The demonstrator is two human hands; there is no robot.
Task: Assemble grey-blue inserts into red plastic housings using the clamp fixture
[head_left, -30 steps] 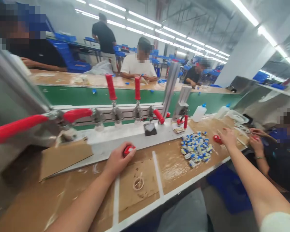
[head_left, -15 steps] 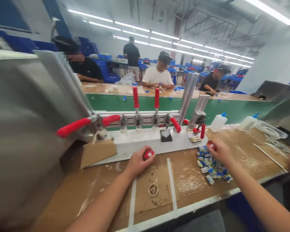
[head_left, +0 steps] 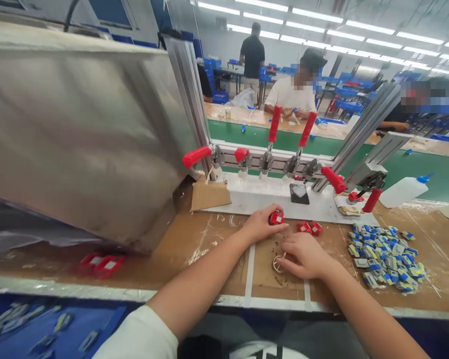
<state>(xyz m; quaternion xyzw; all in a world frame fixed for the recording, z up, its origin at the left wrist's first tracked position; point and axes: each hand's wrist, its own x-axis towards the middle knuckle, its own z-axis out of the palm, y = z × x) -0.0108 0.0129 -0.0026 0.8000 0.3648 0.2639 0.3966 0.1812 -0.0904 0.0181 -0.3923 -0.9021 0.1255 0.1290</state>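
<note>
My left hand (head_left: 261, 225) rests on the brown worktop and is closed round a small red part (head_left: 276, 217). My right hand (head_left: 305, 255) lies close beside it, palm down, with its fingers curled at a small white ring (head_left: 277, 264) on the cardboard mat; whether it grips the ring I cannot tell. Two more red parts (head_left: 309, 228) lie on the worktop just beyond my right hand. A heap of small blue and white parts (head_left: 387, 257) lies to the right of my hands.
A white fixture plate (head_left: 262, 197) with several red-handled toggle clamps (head_left: 273, 130) and a black block (head_left: 299, 193) stands behind my hands. A large metal panel (head_left: 78, 129) fills the left. Two red parts (head_left: 101, 263) lie under it. A white bottle (head_left: 404, 191) stands right. Other people sit beyond the green conveyor (head_left: 434, 169).
My right hand came back from the far right to the mat next to my left hand, and two red parts now lie beside it. The view swung left and down.
</note>
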